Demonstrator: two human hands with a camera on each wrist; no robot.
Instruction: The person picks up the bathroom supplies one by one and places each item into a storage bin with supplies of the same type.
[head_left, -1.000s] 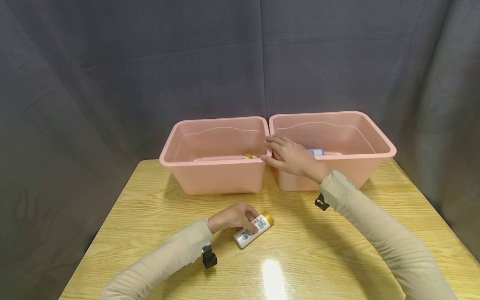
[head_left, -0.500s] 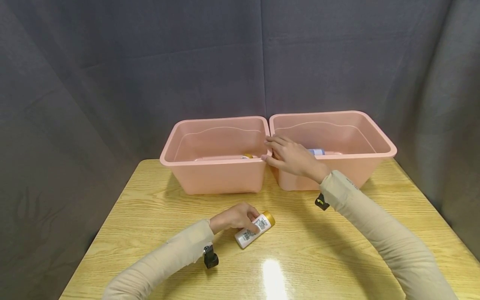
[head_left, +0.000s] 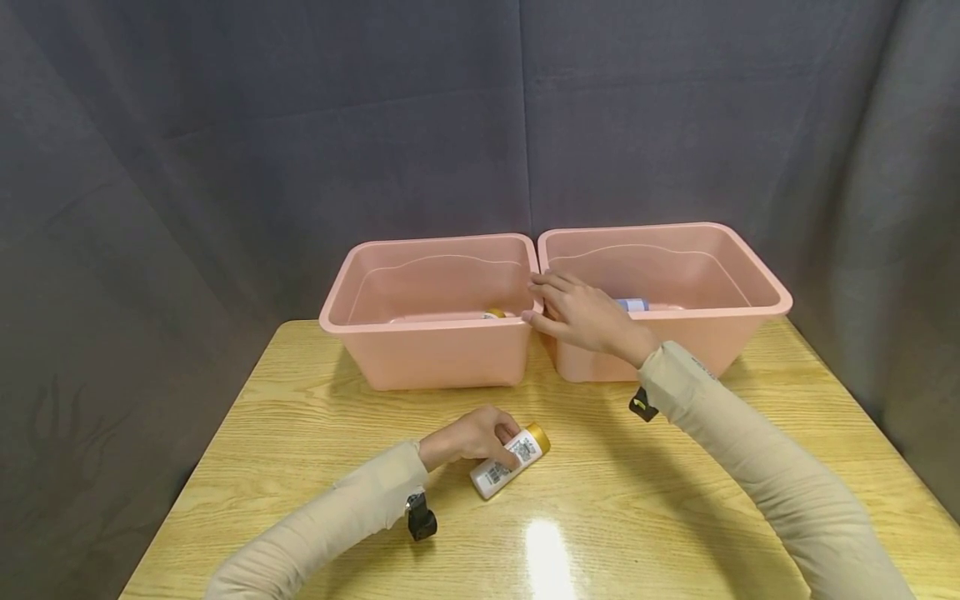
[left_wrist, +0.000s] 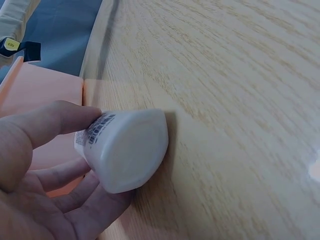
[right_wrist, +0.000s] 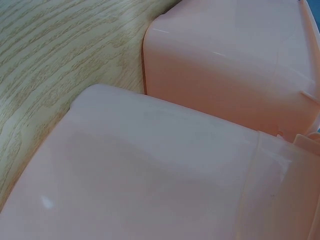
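Note:
A small white bottle (head_left: 507,460) with a gold cap lies on its side on the wooden table (head_left: 675,500). My left hand (head_left: 474,437) grips it, thumb and fingers curled round its body; the left wrist view shows the bottle's (left_wrist: 126,148) white base between my thumb and fingers. My right hand (head_left: 581,312) rests on the near left corner of the right pink bin (head_left: 757,325), fingers over the rim where it meets the left pink bin (head_left: 435,354). The right wrist view shows only the outer walls of both bins (right_wrist: 165,170).
Inside the left bin lies a gold-capped item (head_left: 494,314), mostly hidden by the wall. A bluish-capped item (head_left: 633,305) lies in the right bin. Dark grey cloth (head_left: 300,125) hangs behind the table. Bare tabletop lies in front of the bins.
The bottle and my left hand have shifted very slightly to the right. My right hand stays on the bin corner.

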